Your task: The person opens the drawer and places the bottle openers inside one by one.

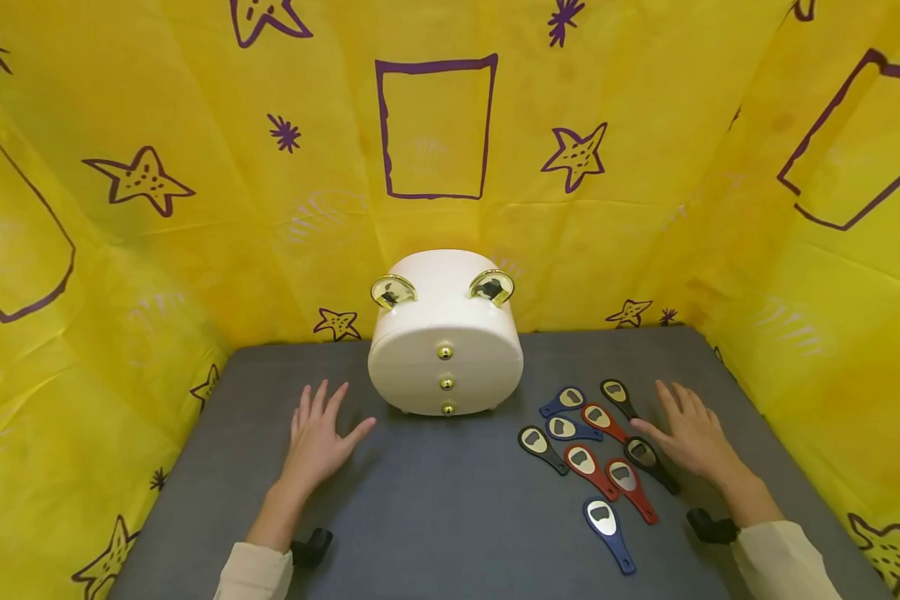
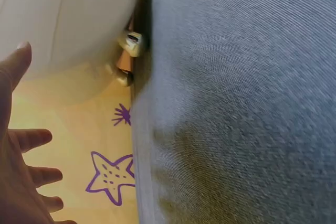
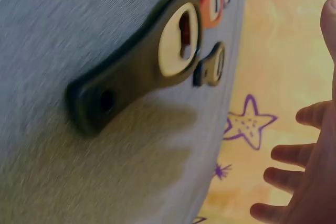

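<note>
My left hand (image 1: 317, 437) has its fingers spread over the left of the grey table, holding nothing. Beyond it and to the right stands a white rounded box (image 1: 446, 367) with gold knobs down its front and two gold-rimmed ears. To the right of the box lie several bottle openers in black, red and blue. My right hand (image 1: 692, 433) is beside them, fingers extended and nothing in its grasp. A black bottle opener (image 3: 136, 66) is nearest to it in the right wrist view. Closest to the front is a blue bottle opener (image 1: 607, 533).
Yellow cloth (image 1: 450, 225) printed with purple stars and frames hangs behind the table and on both sides. The grey table (image 1: 450, 517) extends between the hands. A black wrist device (image 1: 312, 547) is on the left forearm and a black wrist device (image 1: 711, 527) on the right.
</note>
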Available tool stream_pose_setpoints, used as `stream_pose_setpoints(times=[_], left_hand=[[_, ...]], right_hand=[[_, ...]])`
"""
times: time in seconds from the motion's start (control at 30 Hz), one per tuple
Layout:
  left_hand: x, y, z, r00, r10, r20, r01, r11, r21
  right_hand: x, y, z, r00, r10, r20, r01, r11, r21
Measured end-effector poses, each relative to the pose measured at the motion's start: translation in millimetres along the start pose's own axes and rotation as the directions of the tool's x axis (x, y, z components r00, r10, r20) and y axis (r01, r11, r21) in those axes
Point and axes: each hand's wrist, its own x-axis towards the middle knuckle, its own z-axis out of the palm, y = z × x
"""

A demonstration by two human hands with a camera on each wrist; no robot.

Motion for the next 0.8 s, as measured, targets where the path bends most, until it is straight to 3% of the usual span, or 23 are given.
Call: stream_pose_setpoints(times=[0.27, 0.43, 0.63, 0.8], left_hand=[[7.4, 5.1, -4.7, 0.997, -0.023, 0.075, 0.036, 0.983, -0.179], [11.6, 9.7, -10.0, 0.993, -0.040, 0.109, 0.072, 0.946, -0.315], [17.5, 14.4, -15.1, 0.996, -0.014, 0.084, 0.047, 0.913, -0.406], [24.4, 18.1, -20.1, 0.996, -0.005, 0.088, 0.048, 0.869, -0.493]], right_hand=[[7, -18, -4, 1.000, -0.012, 0.020, 0.010, 0.995, 0.099], [11, -31, -4, 0.999, -0.033, 0.018, 0.029, 0.988, 0.152], [15, -45, -9, 0.997, -0.073, 0.024, 0.065, 0.964, 0.258], [19, -57, -13, 0.996, -0.085, 0.033, 0.071, 0.946, 0.315]])
